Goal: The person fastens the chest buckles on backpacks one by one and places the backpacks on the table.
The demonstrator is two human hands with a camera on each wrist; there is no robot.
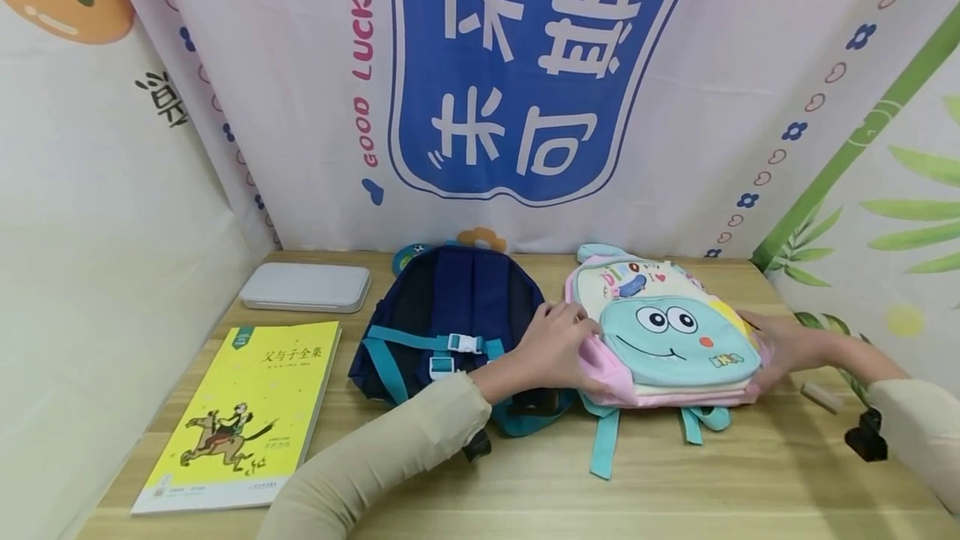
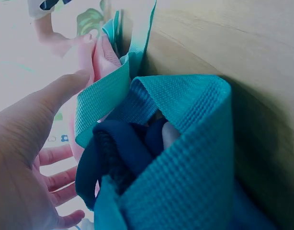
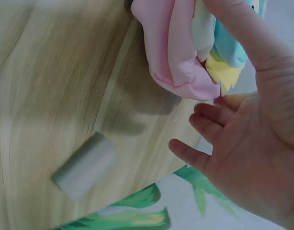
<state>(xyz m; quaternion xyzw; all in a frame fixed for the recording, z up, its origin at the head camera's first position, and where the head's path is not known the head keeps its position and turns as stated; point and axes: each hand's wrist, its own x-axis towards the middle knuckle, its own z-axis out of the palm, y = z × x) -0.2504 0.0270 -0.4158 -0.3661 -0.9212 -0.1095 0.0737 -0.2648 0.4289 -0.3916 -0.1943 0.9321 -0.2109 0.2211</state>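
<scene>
"GOOD LUCK" backdrop (image 1: pixel 300 148), left hand (image 1: pixel 553 348) and right hand (image 1: pixel 780 344) gripping "DINO" backpack (image 1: pixel 678 348)

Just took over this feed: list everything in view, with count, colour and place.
table: 1, pale wood, foreground
flat case: 1, grey, table's back left
book: 1, yellow, before the case
dark backpack: 1, navy and teal, mid-table
cartoon backpack: 1, pink and aqua, right of dark backpack
small block: 1, greyish, table's right
printed cloth: count unclear, whitish, behind table
wrist devices: 2, black, at the wrists
sleeves: 2, beige, on arms
left grip: 1, bare, cartoon backpack's left side
right grip: 1, bare, its right side
</scene>
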